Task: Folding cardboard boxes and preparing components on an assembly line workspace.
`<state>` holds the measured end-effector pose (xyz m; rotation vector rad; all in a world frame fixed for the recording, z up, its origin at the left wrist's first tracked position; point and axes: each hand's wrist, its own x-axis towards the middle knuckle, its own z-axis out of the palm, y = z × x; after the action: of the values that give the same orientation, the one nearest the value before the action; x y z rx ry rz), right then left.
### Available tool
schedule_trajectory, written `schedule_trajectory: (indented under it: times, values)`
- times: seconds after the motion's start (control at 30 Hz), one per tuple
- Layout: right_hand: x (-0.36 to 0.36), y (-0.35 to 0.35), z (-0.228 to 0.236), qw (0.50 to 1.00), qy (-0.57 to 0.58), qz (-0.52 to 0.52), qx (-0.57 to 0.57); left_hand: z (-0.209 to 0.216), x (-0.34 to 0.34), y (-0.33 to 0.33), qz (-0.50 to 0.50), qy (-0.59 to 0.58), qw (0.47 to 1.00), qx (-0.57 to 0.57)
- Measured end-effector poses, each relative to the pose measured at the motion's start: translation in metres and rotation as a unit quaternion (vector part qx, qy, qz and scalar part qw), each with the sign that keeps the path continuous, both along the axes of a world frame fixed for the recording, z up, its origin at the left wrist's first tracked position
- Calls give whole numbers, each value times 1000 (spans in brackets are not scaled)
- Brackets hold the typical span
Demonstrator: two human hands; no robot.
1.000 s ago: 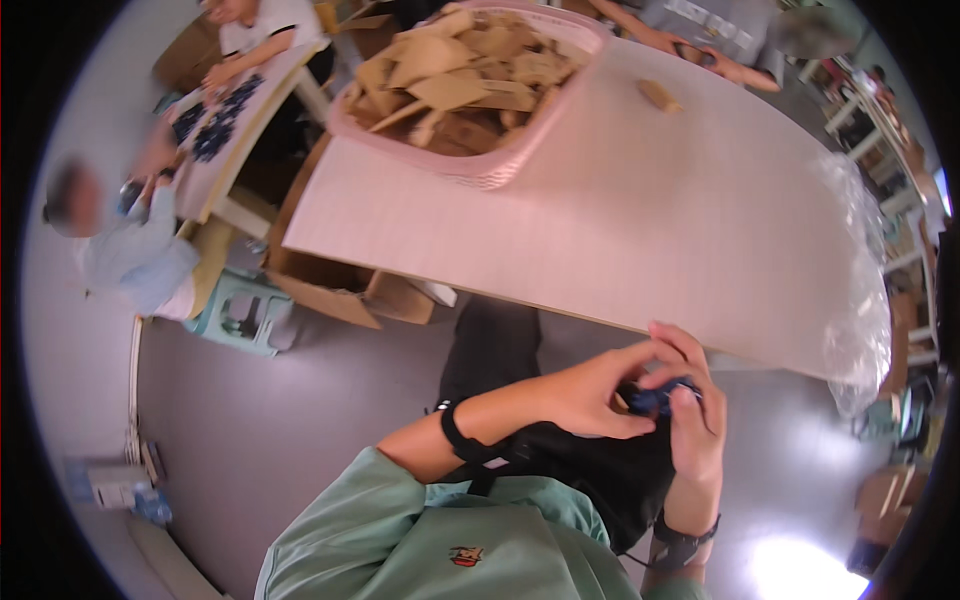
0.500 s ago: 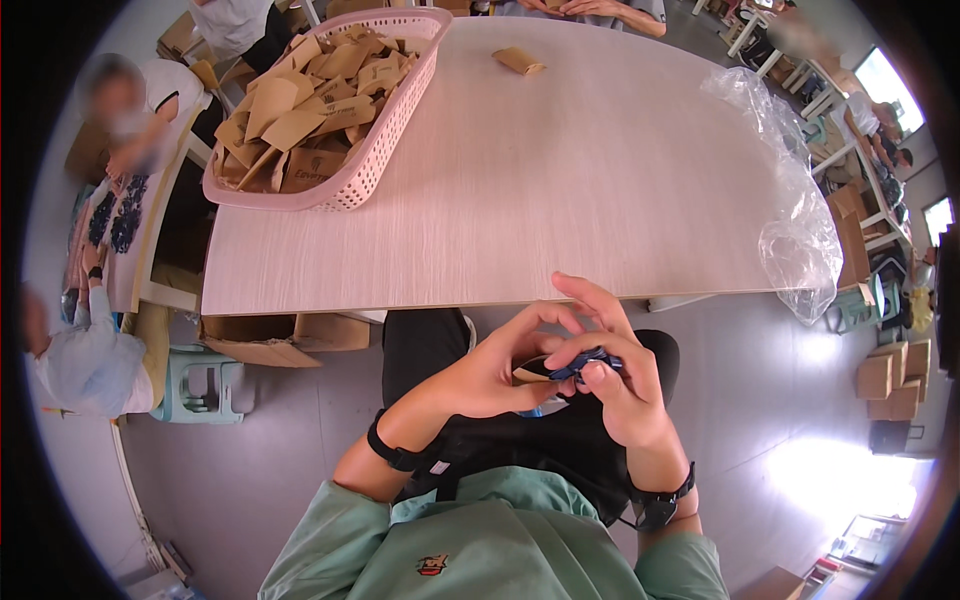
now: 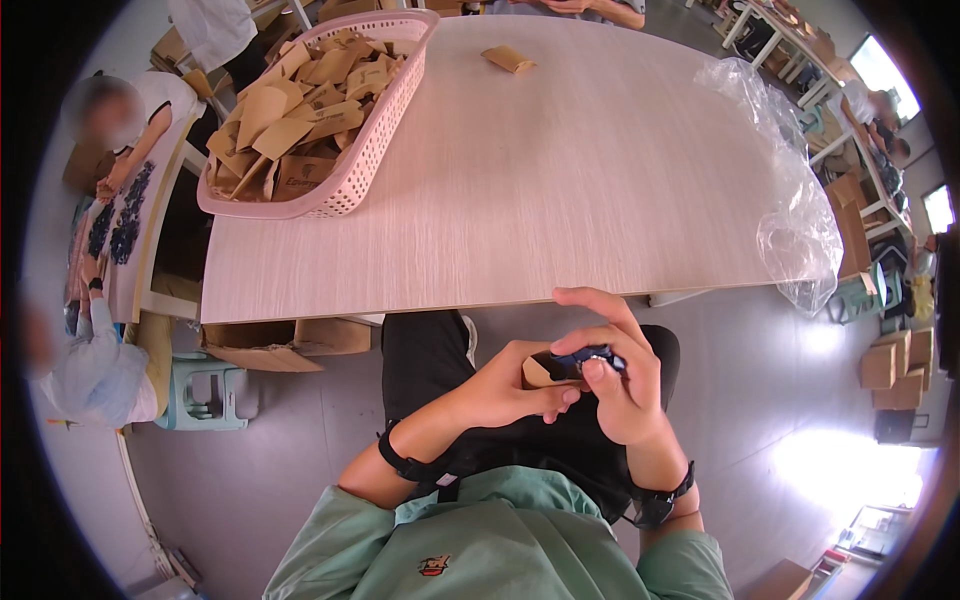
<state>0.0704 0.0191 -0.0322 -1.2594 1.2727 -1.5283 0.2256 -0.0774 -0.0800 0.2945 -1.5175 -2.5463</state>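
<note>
Fingers of the left hand were curled around a small brown card packet, while the right hand pinched a dark blue bundle at the packet's right end, both above the lap, just off the near edge of the desk. Whether the bundle sat partly inside, I couldn't tell. By its look the packet would weigh next to nothing: thin card, springy along its folds yet easily creased, so a light grip on its side edges seemed best. The bundle looked light too, perhaps supple and a little slick; a pinch across its middle seemed surest. Both forearms slanted inward from the near side, elbows wide, wrists turned so the palms roughly faced each other. Of the right hand, the thumb pressed the bundle's near side and the index finger stood lifted, clear of it. On the desk's left stood a pink basket heaped with similar packets; another lay alone toward the far edge.
</note>
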Motion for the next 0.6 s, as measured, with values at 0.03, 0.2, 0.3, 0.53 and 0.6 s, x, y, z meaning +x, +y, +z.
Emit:
schedule_trajectory:
  times: [0.03, 0.2, 0.3, 0.53, 0.6]
  values:
    - [-2, -3, -2, 988, 130, -24, -74, 0, 0, 1, -2, 10, 1000, 12]
    - [-5, -4, -7, 972, 174, -76, -137, -1, 0, 1, -15, 42, 998, 49]
    - [-6, -3, -8, 960, 233, -56, -146, 0, 1, 2, -9, 45, 997, 63]
    - [-4, -2, -7, 955, 233, -62, -172, 4, 4, 3, -12, 29, 999, 30]
    - [-5, -4, -6, 958, 207, -60, -190, 5, 4, 4, -18, 17, 1000, 15]
